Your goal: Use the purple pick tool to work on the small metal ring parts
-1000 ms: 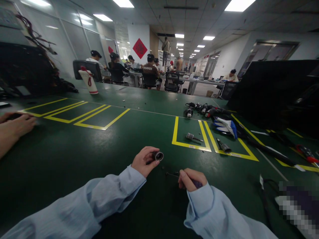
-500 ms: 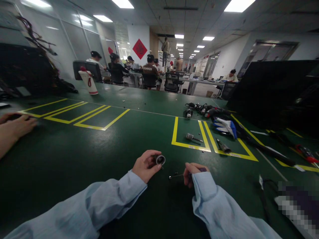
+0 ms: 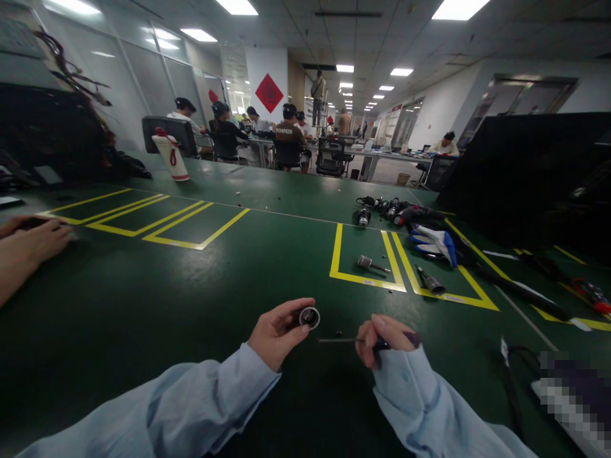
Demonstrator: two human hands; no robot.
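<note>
My left hand [image 3: 277, 329] is closed around a small dark cylindrical part [image 3: 308, 317] with a metal rim, its open end facing right. My right hand [image 3: 382, 337] grips a thin screwdriver [image 3: 341, 340] with a dark purple handle; its shaft points left toward the part, the tip a short way from it. Both hands hover just above the green table [image 3: 248, 267], near its front edge. A few tiny screws [image 3: 338, 333] lie on the table between the hands.
Yellow tape boxes mark the table. One box holds a metal part [image 3: 368, 263]; another part [image 3: 429, 280] lies beside it. Blue-white gloves [image 3: 434, 243], several black parts [image 3: 382, 208] and cables sit at right. Another person's hand [image 3: 28, 242] rests at left. A white bottle [image 3: 169, 156] stands far back.
Both hands have shifted slightly toward me and to the right. My right hand has turned so the screwdriver shaft lies level, pointing at the part in my left hand.
</note>
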